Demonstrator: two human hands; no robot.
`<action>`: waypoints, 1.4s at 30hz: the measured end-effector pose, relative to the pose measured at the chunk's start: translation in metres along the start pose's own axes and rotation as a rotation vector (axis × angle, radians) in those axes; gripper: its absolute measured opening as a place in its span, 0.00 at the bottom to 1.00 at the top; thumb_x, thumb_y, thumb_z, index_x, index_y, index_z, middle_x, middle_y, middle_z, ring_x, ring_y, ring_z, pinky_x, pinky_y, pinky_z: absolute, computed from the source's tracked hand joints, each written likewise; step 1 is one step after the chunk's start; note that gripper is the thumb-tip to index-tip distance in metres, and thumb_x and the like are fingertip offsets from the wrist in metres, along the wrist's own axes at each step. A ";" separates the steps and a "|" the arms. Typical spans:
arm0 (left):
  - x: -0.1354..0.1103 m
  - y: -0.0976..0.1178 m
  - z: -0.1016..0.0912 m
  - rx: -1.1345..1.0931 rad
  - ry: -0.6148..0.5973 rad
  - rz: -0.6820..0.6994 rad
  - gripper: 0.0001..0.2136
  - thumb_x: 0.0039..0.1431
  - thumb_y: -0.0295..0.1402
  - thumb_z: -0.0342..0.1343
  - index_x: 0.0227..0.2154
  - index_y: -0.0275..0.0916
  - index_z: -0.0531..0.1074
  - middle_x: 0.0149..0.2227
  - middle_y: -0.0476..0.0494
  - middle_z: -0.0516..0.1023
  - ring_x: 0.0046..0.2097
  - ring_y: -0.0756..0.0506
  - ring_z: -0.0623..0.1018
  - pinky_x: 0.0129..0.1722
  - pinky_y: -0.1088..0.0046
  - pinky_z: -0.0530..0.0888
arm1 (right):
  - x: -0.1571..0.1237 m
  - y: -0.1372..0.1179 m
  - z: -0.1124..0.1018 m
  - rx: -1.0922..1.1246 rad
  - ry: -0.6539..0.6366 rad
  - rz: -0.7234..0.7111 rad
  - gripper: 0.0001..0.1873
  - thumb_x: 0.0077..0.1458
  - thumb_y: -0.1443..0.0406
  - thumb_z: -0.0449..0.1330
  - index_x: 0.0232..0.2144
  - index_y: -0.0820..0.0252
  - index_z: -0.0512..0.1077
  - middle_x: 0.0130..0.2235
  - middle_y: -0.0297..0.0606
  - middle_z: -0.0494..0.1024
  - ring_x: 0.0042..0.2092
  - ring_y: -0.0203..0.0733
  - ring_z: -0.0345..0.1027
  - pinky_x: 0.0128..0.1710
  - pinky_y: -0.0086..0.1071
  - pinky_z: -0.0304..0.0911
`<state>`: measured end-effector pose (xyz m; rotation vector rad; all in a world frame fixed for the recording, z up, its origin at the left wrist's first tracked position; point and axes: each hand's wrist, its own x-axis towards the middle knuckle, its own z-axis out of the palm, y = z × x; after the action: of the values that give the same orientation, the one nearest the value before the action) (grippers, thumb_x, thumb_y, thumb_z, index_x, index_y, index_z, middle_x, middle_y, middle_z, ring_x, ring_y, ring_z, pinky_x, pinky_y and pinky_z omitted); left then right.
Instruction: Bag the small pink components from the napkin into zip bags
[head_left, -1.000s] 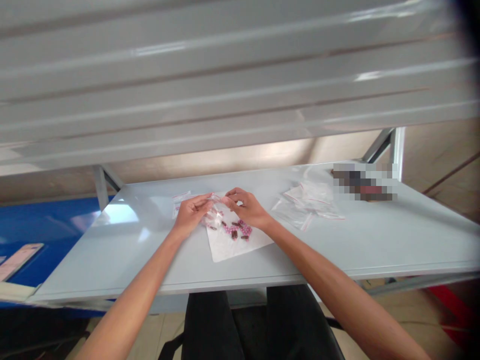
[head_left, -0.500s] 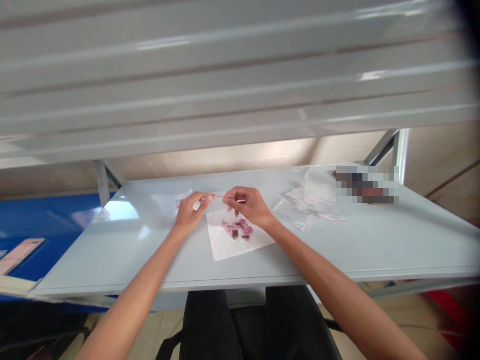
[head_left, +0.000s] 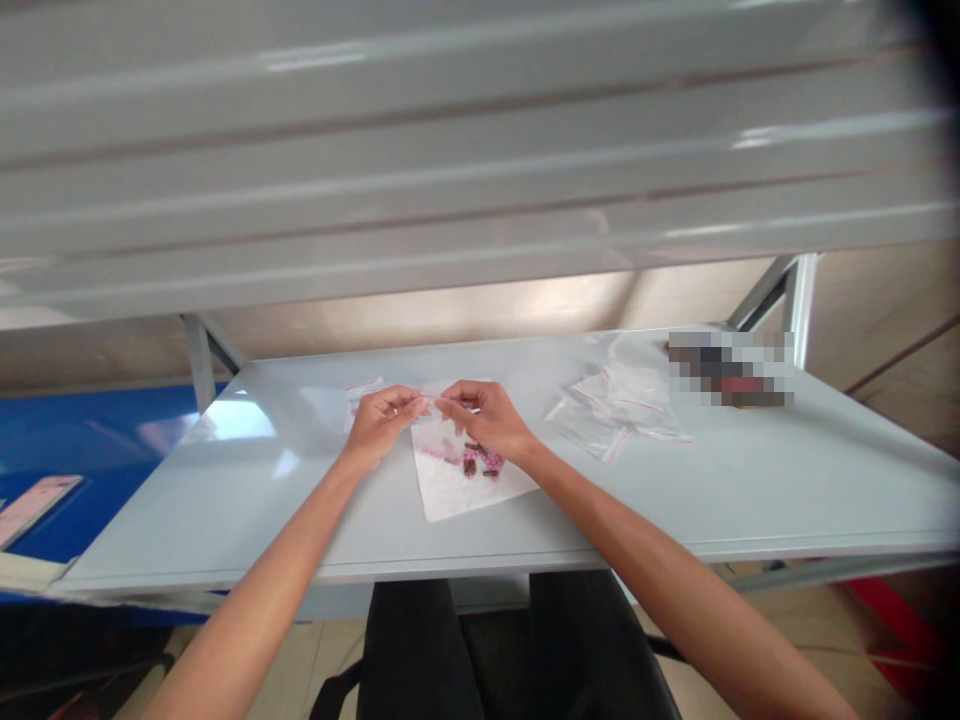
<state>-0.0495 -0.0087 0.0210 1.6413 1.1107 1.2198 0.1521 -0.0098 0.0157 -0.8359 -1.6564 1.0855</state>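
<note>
My left hand (head_left: 384, 420) is closed, with thumb and index finger pinching one end of a thin reddish cord (head_left: 429, 399). My right hand (head_left: 484, 412) pinches the same cord a short way to the right, so the fingertips of both hands nearly meet. Below the hands lies a white tissue (head_left: 450, 500) on the table. A small cluster of pink beads (head_left: 493, 461) rests on it, mixed with several dark brown pieces (head_left: 470, 466). Left of the cluster a blurred pink strand (head_left: 441, 455) shows, and I cannot tell whether it hangs from the cord.
Clear zip bags (head_left: 619, 400) lie in a loose pile on the right of the grey table (head_left: 750, 500). Another small bag (head_left: 363, 392) sits behind my left hand. A pixelated object (head_left: 731, 370) is at the back right. A ridged grey panel (head_left: 450, 180) overhangs the table.
My hands have come closer together, shortening the stretch of cord between them. A blurred pink strand now shows over the tissue's left part, beside the bead cluster.
</note>
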 end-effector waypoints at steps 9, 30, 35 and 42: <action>-0.003 0.002 0.007 -0.064 -0.043 0.003 0.14 0.53 0.44 0.67 0.30 0.36 0.79 0.31 0.42 0.81 0.35 0.46 0.77 0.39 0.71 0.72 | -0.004 -0.004 0.003 -0.189 0.062 -0.136 0.16 0.62 0.55 0.57 0.30 0.61 0.75 0.29 0.35 0.77 0.31 0.36 0.67 0.33 0.28 0.60; -0.004 -0.006 0.005 -0.106 0.027 -0.022 0.15 0.51 0.45 0.68 0.30 0.37 0.78 0.31 0.44 0.81 0.34 0.46 0.77 0.37 0.71 0.71 | -0.004 0.009 0.005 -0.086 0.068 -0.021 0.21 0.59 0.48 0.60 0.29 0.60 0.72 0.26 0.34 0.72 0.25 0.33 0.63 0.25 0.28 0.60; -0.007 -0.001 0.009 -0.093 -0.014 -0.032 0.15 0.49 0.44 0.69 0.30 0.36 0.79 0.31 0.42 0.81 0.34 0.45 0.77 0.37 0.71 0.71 | -0.007 0.009 0.003 -0.079 0.048 -0.096 0.20 0.60 0.50 0.59 0.27 0.60 0.72 0.25 0.32 0.71 0.26 0.33 0.62 0.27 0.28 0.59; -0.006 -0.002 0.007 -0.120 -0.015 -0.024 0.14 0.45 0.42 0.72 0.26 0.36 0.78 0.28 0.45 0.80 0.30 0.48 0.76 0.33 0.73 0.70 | -0.008 0.010 0.009 -0.183 -0.003 -0.084 0.18 0.62 0.51 0.57 0.32 0.60 0.73 0.27 0.33 0.72 0.27 0.34 0.63 0.28 0.27 0.58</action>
<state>-0.0442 -0.0143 0.0163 1.5408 1.0249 1.2325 0.1463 -0.0158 0.0019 -0.8730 -1.7966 0.8868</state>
